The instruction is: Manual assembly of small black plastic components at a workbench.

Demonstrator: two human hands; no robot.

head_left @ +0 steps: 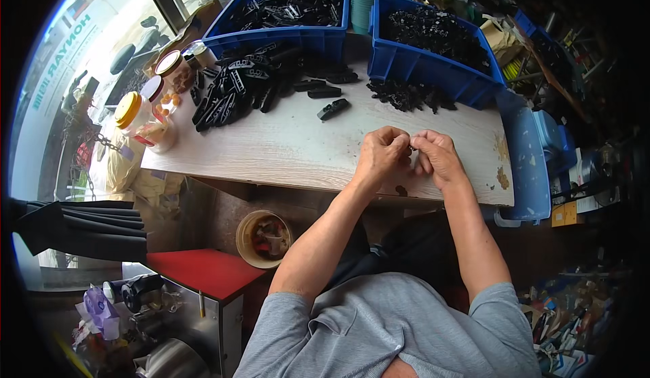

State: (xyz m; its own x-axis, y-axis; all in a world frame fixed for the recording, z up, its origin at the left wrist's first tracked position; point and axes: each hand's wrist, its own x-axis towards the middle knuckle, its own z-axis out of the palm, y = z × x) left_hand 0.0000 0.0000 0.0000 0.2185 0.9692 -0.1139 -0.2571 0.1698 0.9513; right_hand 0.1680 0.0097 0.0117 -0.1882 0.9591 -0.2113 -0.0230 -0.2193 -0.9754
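Observation:
Above the table's near edge, my left hand (383,152) and my right hand (437,156) meet fingertip to fingertip. Both are pinched closed around a tiny dark piece (412,148), mostly hidden by the fingers and too small to name. A single black elongated plastic part (333,109) lies on the pale wood-grain table (284,141), left of my hands and farther off. Beyond it rests a heap of similar black parts (233,83). Small black pieces (413,95) form a loose pile past my right hand.
Two blue crates stand at the back, a left one (277,42) with long black parts and a right one (433,71) with small black pieces. Lidded jars (145,122) line the table's left side. Below are a bucket (264,239) and a red-topped cabinet (203,271).

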